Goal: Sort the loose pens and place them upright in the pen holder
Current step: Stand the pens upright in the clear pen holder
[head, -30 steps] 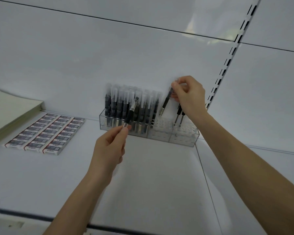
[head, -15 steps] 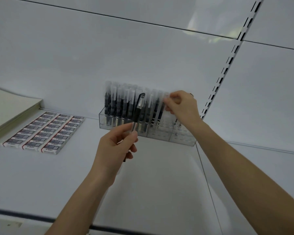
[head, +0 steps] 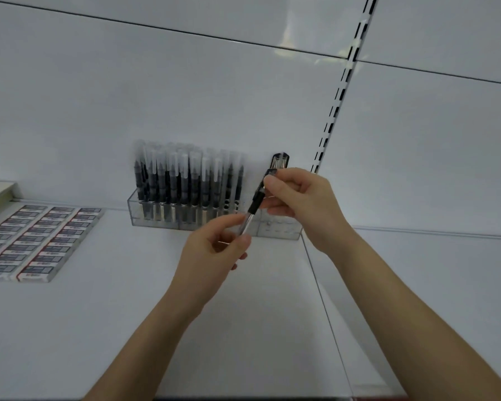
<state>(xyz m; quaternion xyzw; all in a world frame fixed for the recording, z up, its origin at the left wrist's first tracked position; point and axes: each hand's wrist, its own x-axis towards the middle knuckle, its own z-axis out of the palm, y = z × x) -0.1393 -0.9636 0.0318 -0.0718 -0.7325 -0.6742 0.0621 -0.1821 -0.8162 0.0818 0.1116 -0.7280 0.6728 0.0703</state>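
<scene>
Held one pen (head: 254, 206) slantwise in both hands, just before the holder (head: 136, 211).
Pinched with the left hand (head: 214, 253) on the clear lower barrel and the right hand (head: 304, 204) at the upper end. Judged light, stiff and slick, safest gripped at the black sleeve. Found the holder's left part packed with upright pens (head: 185, 183), the right slots mostly bare, and another pen (head: 280, 160) standing behind the right hand.

A stationery shop: white display shelf (head: 128, 328) with a slotted upright (head: 337, 102) in the back panel, rows of boxed erasers (head: 38, 241) at left, a clear holder (head: 145, 209) packed with identical pens (head: 185, 180).
</scene>
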